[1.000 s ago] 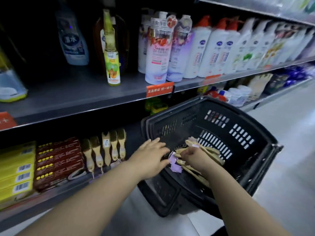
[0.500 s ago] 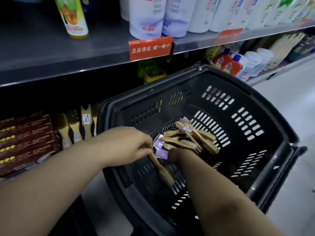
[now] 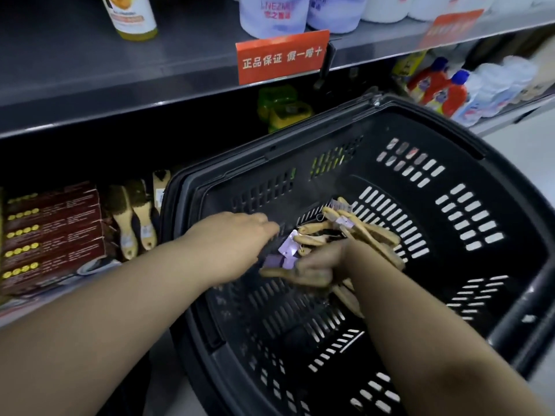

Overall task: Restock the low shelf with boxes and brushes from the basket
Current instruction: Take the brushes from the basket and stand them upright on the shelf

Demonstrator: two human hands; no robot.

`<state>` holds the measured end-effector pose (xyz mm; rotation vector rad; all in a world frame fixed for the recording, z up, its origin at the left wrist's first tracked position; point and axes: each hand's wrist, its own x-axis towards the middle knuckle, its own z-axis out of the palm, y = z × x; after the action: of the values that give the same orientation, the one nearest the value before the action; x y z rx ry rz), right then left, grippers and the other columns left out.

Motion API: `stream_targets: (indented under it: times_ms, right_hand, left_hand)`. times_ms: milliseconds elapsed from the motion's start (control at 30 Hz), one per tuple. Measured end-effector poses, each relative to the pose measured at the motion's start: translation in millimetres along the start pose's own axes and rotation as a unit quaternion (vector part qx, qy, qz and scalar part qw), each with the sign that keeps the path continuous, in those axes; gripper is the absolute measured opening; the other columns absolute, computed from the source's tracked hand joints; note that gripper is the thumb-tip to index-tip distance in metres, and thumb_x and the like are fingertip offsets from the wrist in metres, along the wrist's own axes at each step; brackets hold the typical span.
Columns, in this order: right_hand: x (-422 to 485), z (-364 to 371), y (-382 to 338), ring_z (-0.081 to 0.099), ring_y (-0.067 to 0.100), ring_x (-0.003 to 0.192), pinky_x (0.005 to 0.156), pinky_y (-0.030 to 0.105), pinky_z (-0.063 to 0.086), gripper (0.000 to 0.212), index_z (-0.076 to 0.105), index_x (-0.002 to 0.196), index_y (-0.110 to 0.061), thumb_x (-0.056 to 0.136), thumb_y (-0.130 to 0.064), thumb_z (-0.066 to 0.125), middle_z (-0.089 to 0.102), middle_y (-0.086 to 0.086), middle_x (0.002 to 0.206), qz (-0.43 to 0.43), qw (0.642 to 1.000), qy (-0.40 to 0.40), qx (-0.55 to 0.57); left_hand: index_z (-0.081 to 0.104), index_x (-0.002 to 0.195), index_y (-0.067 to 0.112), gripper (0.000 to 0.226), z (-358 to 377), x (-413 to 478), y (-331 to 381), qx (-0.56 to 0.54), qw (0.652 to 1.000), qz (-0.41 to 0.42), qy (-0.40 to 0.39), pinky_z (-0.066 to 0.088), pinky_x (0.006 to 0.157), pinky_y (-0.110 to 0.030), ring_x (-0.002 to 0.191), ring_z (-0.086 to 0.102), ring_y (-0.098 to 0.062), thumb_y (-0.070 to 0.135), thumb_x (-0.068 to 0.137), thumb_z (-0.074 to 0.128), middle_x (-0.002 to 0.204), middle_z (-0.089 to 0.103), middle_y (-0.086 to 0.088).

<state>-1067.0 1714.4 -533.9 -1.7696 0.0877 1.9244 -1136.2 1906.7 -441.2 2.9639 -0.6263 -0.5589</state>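
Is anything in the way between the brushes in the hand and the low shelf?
Yes: the left wall of the black slotted plastic basket stands between the bundle of wooden-handled brushes in the right hand and the low shelf.

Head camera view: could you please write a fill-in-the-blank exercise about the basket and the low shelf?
1. The black basket holds wooden ____.
2. The right hand grips several of them; their paper tags are ____.
3. On the low shelf, dark red ____ are stacked left of the basket.
Missing words: brushes; purple; boxes.
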Motion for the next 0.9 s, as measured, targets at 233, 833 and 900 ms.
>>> stream_targets:
  times_ms: [233, 833, 900]
  right_hand:
    - [-68, -24, -2, 0.068, 0.019, 0.066, 0.051, 0.023, 0.055, 0.048, 0.054, 0.120, -0.003, 0.082, -0.031, 0.049, 0.067, 0.016, 0.110, -0.205, 0.961, -0.145, 0.113]
    - [102, 34, 85, 0.027, 0.032, 0.136, 0.102, 0.027, 0.036, 0.050, 0.025, 0.146, -0.007, 0.099, -0.022, 0.035, 0.023, 0.017, 0.151, 0.181, 0.872, 0.355, -0.284]
    - [103, 38, 87, 0.028, 0.036, 0.135, 0.104, 0.045, 0.035, 0.049, 0.026, 0.145, -0.009, 0.098, -0.022, 0.035, 0.024, 0.020, 0.150, 0.179, 0.848, 0.355, -0.351]
  left_hand:
    - [0.049, 0.109, 0.022, 0.017, 0, 10, 14, -0.219, 0.969, -0.059, -0.095, 0.045, 0.076, -0.035, 0.085, 0.057, -0.018, 0.032, 0.095, 0.049, 0.106, 0.061, 0.001]
    - [0.052, 0.120, 0.006, 0.047, 3, 4, 0, -0.624, 0.757, -0.180, -0.070, 0.057, 0.075, -0.034, 0.089, 0.062, -0.026, -0.016, 0.079, 0.061, 0.113, 0.062, -0.019]
    - [0.051, 0.120, 0.008, 0.049, 4, 0, -1, -0.616, 0.764, -0.177, -0.070, 0.056, 0.080, -0.042, 0.095, 0.064, -0.032, -0.016, 0.079, 0.062, 0.113, 0.063, -0.020]
